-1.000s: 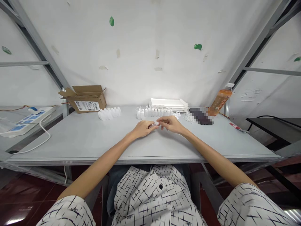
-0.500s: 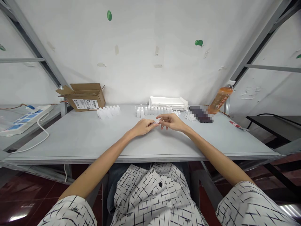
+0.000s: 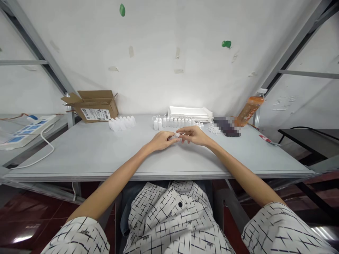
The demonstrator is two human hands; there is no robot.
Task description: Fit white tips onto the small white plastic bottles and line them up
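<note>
My left hand (image 3: 162, 140) is closed round a small translucent white squeeze bottle (image 3: 174, 136), which lies tilted with its upper end toward the right. My right hand (image 3: 195, 136) pinches at that end with thumb and fingertips; any small part between them is too small to make out. Just behind the hands stands a row of white dropper bottles (image 3: 175, 122) with looped caps. Off to the left a group of bare translucent bottles (image 3: 122, 123) stands close together. Loose white rings or caps (image 3: 214, 129) lie in a heap right of my right hand.
An open cardboard box (image 3: 95, 109) stands at the back left, near a power strip (image 3: 29, 132). White stacked packs (image 3: 189, 113) lie by the wall. At the right are a blurred dark object (image 3: 228, 127), an orange drink bottle (image 3: 250, 108) and a red-and-white packet (image 3: 267, 139).
The view has tipped slightly downward. Both hands stay together at the same spot, and the small bottle between them shows a little more clearly.
</note>
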